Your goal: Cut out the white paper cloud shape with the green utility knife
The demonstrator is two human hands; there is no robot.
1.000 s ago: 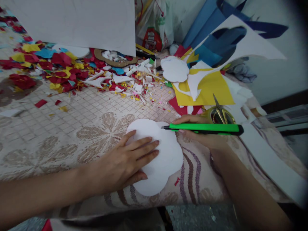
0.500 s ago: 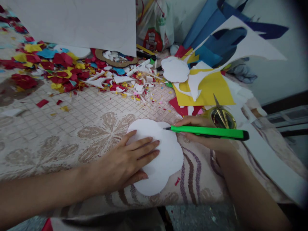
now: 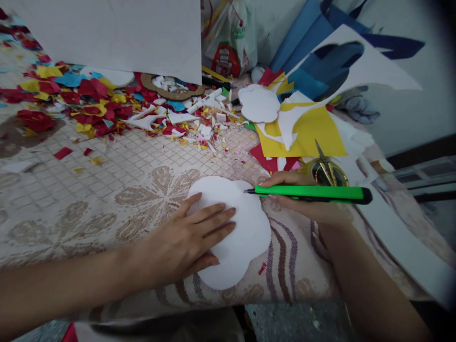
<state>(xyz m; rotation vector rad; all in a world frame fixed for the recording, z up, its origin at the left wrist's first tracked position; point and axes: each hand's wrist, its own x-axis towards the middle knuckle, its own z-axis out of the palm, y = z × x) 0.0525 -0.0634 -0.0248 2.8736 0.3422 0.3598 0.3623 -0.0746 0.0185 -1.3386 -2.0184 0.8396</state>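
Note:
A white scalloped, cloud-like sheet (image 3: 245, 232) lies flat near the front edge of the table. My left hand (image 3: 199, 232) rests on it with the fingers spread, pressing it down. In my right hand (image 3: 299, 197) is a green utility knife (image 3: 313, 192), its blade pointing left over the sheet's upper right part. Whether the blade tip touches the sheet I cannot tell. Just behind my right hand, scissors (image 3: 327, 166) lie on a roll of tape (image 3: 317, 172).
Red, yellow, blue and white scraps (image 3: 92, 95) are heaped across the back left. A large white board (image 3: 117, 38) stands behind them. At the back right are a smaller white scalloped piece (image 3: 259, 103), a yellow sheet (image 3: 306, 128) and a white cut-out offcut (image 3: 377, 66). A patterned tablecloth (image 3: 149, 190) covers the table.
The knife in my right hand has shifted slightly to the right, its blade tip moving a little along the sheet. My left hand and the sheet have stayed in place.

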